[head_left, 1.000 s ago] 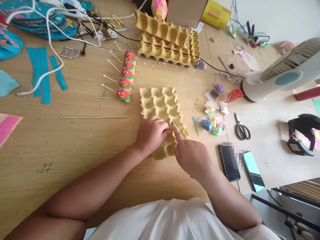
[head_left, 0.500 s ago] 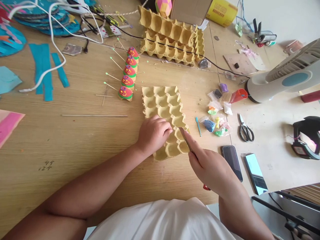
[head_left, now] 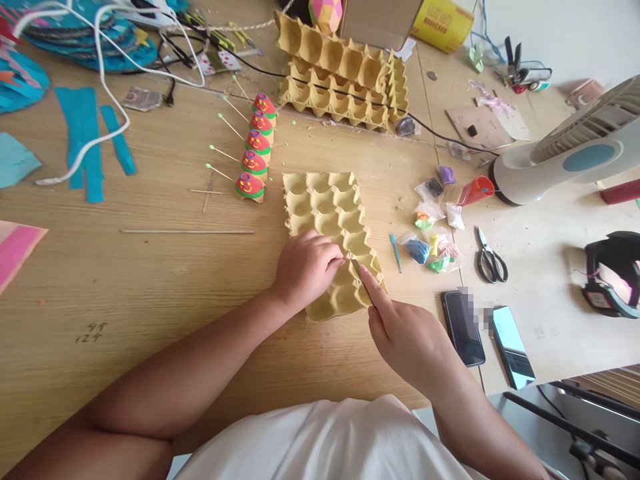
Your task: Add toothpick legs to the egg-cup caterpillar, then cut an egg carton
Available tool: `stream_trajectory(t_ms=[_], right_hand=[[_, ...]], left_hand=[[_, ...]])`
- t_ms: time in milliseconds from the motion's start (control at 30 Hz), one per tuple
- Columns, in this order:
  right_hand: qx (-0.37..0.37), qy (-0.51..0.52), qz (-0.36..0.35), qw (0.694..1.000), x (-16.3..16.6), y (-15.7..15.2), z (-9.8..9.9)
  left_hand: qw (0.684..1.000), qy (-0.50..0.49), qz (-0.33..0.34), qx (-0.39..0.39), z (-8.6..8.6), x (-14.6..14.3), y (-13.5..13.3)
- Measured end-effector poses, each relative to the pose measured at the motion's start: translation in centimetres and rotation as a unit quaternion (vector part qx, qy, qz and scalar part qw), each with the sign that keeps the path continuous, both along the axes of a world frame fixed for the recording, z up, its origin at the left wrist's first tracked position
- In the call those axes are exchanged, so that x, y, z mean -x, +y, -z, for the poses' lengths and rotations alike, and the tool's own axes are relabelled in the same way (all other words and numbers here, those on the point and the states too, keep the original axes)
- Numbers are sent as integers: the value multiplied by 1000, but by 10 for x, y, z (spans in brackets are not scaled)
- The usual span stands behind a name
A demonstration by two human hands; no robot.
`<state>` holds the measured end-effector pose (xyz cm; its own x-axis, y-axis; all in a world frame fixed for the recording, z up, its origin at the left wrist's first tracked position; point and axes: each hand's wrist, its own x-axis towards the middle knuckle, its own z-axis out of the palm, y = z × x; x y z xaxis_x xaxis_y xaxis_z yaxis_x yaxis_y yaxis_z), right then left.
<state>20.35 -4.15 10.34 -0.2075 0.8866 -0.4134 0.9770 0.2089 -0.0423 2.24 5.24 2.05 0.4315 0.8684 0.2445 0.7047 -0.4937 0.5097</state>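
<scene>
A tan egg carton [head_left: 325,200] lies on the wooden table in front of me. My left hand [head_left: 310,267] is closed on its left part, pressing it down, with the thumb pointing toward the middle. In my right hand [head_left: 410,333] is a knife [head_left: 366,283], its handle mostly hidden by the palm. The index finger stretches along the blade's back, and the tip touches the carton's ridge between cups, close to my left thumb. Beyond the carton stands a row of painted carton caterpillars [head_left: 250,186] with red smiling faces and green-tipped sticks.
More egg cartons [head_left: 333,57] are stacked at the back. On the right are bagged clay [head_left: 417,249], scissors [head_left: 491,257], two phones [head_left: 463,327] and a white fan [head_left: 565,147]. A thin stick [head_left: 187,232] and blue strips [head_left: 83,143] lie on the left, near a white cable [head_left: 103,80].
My right hand has moved a little left with the knife, bringing the blade lower and nearer my left thumb. My left hand stays on the carton.
</scene>
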Motion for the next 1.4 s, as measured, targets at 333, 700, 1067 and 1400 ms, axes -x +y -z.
stream_trajectory(t_ms=[333, 700, 1067, 1400], right_hand=[[-14, 2, 4, 1000, 1, -1, 0], [27, -55, 15, 998, 14, 4, -1], [97, -99, 13, 990, 24, 17, -14], [104, -105, 17, 989, 27, 18, -15]], left_hand=[[1000, 0, 3, 2, 1, 0, 0], [1000, 1, 1, -5, 0, -1, 0], [1000, -2, -3, -3, 0, 0, 0], [1000, -4, -4, -5, 1, -1, 0]])
